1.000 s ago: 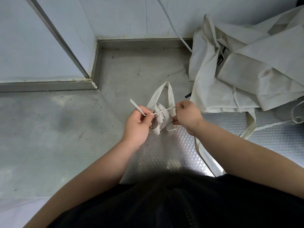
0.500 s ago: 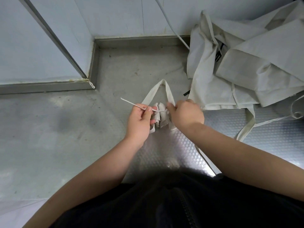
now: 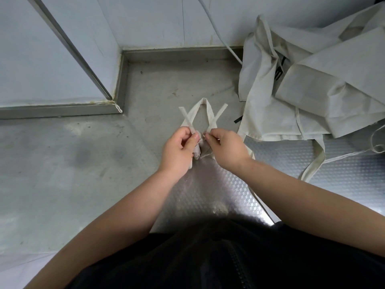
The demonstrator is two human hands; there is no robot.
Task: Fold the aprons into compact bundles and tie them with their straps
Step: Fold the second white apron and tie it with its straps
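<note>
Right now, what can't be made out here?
Head view: any knot on the bundle, hidden between the left hand and right hand pinching the straps.
Head view: how many aprons the pile holds; the right edge cuts it off.
Head view: where the cable leads; top edge cuts it off.

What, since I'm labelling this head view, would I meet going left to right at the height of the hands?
Left hand, pinching a strap → apron bundle → right hand, pinching the other strap → pile of loose aprons.

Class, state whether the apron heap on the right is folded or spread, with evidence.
Spread: the apron heap lies loose and crumpled, its straps trailing untied.
</note>
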